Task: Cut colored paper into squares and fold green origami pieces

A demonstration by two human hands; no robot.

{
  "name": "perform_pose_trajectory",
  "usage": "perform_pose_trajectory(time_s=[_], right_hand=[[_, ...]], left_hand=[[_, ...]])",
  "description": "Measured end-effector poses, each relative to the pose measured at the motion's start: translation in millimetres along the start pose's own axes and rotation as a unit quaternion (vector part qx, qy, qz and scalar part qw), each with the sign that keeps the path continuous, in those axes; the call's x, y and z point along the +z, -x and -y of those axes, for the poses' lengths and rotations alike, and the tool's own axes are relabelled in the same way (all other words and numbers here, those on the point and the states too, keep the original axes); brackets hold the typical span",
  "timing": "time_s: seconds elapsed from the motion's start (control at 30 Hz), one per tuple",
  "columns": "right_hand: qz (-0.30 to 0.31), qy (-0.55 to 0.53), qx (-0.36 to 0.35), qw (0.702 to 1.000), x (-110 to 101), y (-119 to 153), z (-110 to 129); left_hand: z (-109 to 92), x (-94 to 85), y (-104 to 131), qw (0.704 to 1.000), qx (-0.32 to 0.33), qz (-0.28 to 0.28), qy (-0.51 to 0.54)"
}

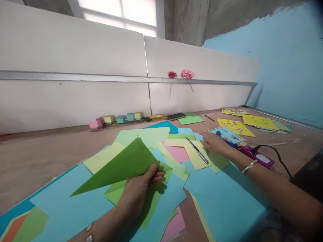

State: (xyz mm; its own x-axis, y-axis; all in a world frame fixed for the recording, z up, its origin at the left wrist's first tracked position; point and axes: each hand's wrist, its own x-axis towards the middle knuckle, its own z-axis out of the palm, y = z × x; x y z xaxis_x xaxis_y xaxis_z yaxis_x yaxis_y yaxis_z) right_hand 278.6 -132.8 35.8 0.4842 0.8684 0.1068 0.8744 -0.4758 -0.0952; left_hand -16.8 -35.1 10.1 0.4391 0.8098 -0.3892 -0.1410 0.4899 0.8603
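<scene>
Green paper [123, 166], matte and smooth, is folded into a long pointed triangle, raised over loose sheets left of the worktop's [47, 148] middle. The left hand [137, 190] is clamped on its right-hand corner, thumb on the upper face, fingers curled beneath. Hand and triangle partly hide an angular green piece [113, 193] and a broad light-blue sheet [60, 201] below.

The right hand [214, 142] reaches over the layered papers, fingertips bent down beside a small pale-blue piece [198, 136]; I cannot tell whether they pinch it. Just left of that hand, a slim silver-and-black tool [198, 151] lies slantwise across pale-yellow strips [196, 163], with flat pink paper [175, 153] alongside.

Toward the worktop's right edge sit a purple power strip [258, 158] with a black cable [277, 154] and thin yellow picture cards [236, 127]. Along the far edge stand a dark phone [176, 116], a yellow tube [156, 116] and small boxy pastel blocks [120, 119]. Ruffled pink flowers [188, 74] rest at the metal rail [101, 78] behind.
</scene>
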Motion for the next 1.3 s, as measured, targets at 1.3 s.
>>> perform_pose_trajectory(time_s=[1.3], right_hand=[[0.065,0.107,-0.004,0.992,-5,-31,48]], left_hand=[[-4,2.0,4,0.999,-0.029,0.02,-0.027]])
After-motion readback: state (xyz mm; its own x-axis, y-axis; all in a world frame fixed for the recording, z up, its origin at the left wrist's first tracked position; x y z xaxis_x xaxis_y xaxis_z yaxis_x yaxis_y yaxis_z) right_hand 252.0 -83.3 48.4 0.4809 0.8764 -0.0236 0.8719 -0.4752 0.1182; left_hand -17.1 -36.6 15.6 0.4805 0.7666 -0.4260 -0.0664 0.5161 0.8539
